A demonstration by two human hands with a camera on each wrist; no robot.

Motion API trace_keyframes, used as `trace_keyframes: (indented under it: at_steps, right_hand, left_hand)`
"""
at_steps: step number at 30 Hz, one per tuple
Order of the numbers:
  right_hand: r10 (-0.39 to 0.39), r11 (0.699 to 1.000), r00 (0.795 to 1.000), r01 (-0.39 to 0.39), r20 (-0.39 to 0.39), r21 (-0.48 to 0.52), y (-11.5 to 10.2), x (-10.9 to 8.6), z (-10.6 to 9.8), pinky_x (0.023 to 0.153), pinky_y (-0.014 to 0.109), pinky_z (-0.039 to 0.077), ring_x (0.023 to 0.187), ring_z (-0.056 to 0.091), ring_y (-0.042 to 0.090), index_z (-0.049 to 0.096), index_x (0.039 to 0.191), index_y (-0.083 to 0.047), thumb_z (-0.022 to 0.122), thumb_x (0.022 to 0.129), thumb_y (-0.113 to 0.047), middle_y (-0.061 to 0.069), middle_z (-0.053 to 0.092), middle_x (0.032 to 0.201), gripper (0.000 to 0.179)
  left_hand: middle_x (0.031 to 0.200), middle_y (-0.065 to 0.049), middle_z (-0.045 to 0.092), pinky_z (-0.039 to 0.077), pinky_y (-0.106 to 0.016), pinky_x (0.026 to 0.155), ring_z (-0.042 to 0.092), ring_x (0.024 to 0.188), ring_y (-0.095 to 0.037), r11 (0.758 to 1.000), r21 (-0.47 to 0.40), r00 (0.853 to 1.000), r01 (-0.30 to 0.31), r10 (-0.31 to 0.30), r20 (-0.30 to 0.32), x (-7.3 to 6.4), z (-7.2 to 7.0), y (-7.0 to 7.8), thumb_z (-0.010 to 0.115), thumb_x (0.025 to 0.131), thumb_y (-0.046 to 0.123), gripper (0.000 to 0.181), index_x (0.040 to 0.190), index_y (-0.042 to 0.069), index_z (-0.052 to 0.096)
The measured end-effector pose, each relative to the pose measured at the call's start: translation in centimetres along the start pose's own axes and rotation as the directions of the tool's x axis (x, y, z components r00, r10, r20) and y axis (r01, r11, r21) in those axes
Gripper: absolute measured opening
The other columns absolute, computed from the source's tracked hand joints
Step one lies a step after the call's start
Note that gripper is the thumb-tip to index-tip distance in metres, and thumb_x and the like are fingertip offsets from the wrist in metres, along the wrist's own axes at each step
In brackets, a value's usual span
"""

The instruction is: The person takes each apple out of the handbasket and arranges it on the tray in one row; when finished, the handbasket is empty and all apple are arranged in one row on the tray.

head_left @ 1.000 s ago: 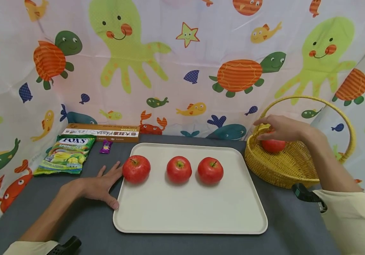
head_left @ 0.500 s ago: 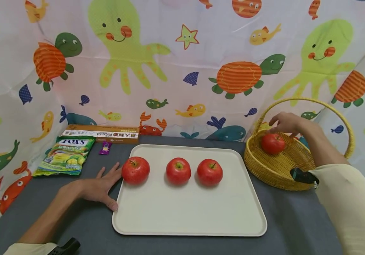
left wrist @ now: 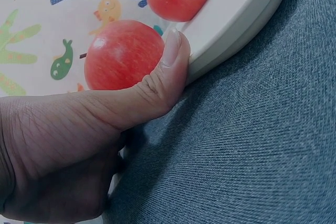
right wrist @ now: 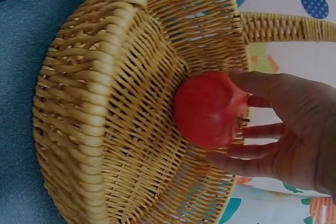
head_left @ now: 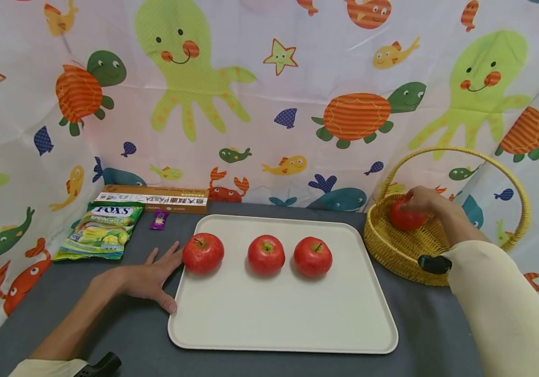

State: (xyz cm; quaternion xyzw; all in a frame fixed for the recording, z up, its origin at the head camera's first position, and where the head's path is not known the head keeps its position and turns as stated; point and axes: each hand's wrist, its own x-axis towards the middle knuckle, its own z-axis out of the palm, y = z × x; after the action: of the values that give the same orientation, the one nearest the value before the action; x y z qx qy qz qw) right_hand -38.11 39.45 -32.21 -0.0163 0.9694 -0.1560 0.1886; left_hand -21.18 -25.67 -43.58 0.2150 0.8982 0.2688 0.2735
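Note:
A red apple [right wrist: 207, 109] sits inside the yellow wicker basket [head_left: 392, 259] on the right. My right hand [head_left: 427, 201] reaches in under the basket's handle and holds that apple, thumb on one side and fingers around the other, as the right wrist view shows. My left hand [head_left: 149, 277] lies spread at the left edge of the cream tray [head_left: 279, 319], its thumb [left wrist: 173, 59] touching the rim. On the tray stand three more apples: one [head_left: 203, 253] near the left fingertips, one [head_left: 266, 255] in the middle and one [head_left: 313, 257] to its right.
Behind the left hand lie a green candy bag [head_left: 102, 230], a small purple wrapped sweet [head_left: 158, 220] and a long pasta box [head_left: 156, 199]. A curtain [head_left: 250, 104] printed with sea animals rises behind the grey table [head_left: 420, 324].
My right hand has come down from above the basket's far rim onto the apple in it. The left hand, the tray and its apples stay in place.

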Motion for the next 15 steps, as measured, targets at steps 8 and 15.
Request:
trace_keyframes:
  at_steps: [8,15]
  right_hand:
    - [0.036,0.999,0.999,-0.036,0.027,0.029,0.8,0.3,1.2,0.076,0.049,0.067,0.106,0.065,0.045,0.027,0.152,0.020,0.066,0.101,-0.036,0.043,0.045,0.138,0.086]
    - [0.010,0.998,0.999,-0.008,-0.041,0.055,0.9,0.6,1.6,0.076,0.053,0.066,0.095,0.067,0.040,0.047,0.128,0.019,0.071,0.097,-0.033,0.034,0.058,0.115,0.066]
  left_hand:
    - [0.175,-0.026,-0.006,-0.021,-0.078,0.118,-0.022,0.158,-0.052,1.000,0.007,1.000,0.007,-0.008,0.017,0.1,0.1,0.4,0.087,0.072,0.061,0.138,0.168,0.008,0.004]
    - [0.175,-0.027,-0.006,-0.021,-0.078,0.119,-0.023,0.158,-0.052,1.000,0.002,1.000,0.006,-0.006,0.009,0.0,0.0,0.5,0.088,0.072,0.060,0.138,0.168,0.008,0.004]
